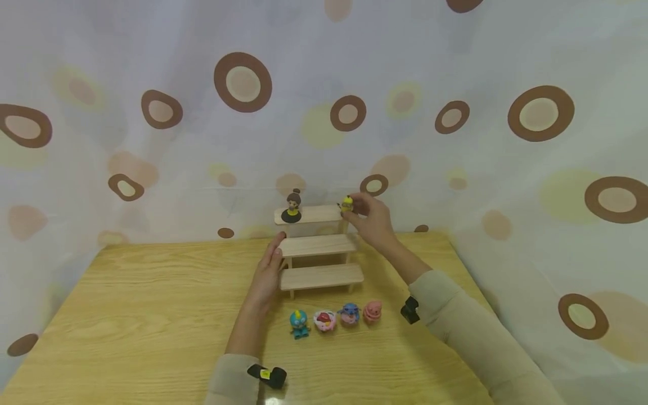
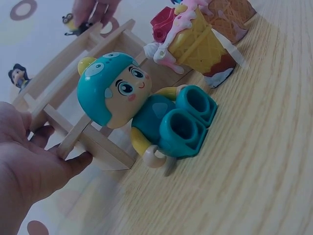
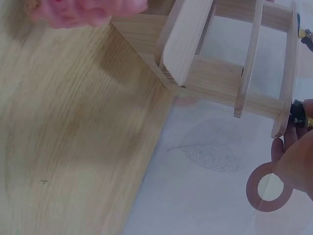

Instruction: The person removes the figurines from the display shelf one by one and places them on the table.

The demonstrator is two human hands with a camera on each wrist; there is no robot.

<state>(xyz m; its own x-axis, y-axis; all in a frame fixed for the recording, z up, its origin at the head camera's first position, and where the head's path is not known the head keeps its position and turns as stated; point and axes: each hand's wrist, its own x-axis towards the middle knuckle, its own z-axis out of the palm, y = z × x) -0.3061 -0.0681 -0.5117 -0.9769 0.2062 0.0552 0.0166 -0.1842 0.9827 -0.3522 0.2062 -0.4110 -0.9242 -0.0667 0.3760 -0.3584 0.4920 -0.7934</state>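
Up top, the right hand (image 1: 373,220) pinches a yellow figure (image 1: 347,203) at the wooden stepped shelf's (image 1: 321,246) top-step right end. The left hand (image 1: 268,271), fingers straight, rests against the shelf's left side.

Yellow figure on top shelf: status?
Right hand pinches yellow figure at top shelf. Left hand steadies rack's left side. Nothing in the way.

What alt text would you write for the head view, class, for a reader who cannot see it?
A right hand holds a small yellow figure at the top step of a wooden three-step stand, while the left hand rests against the stand's side. Four toy figures line the table in front.
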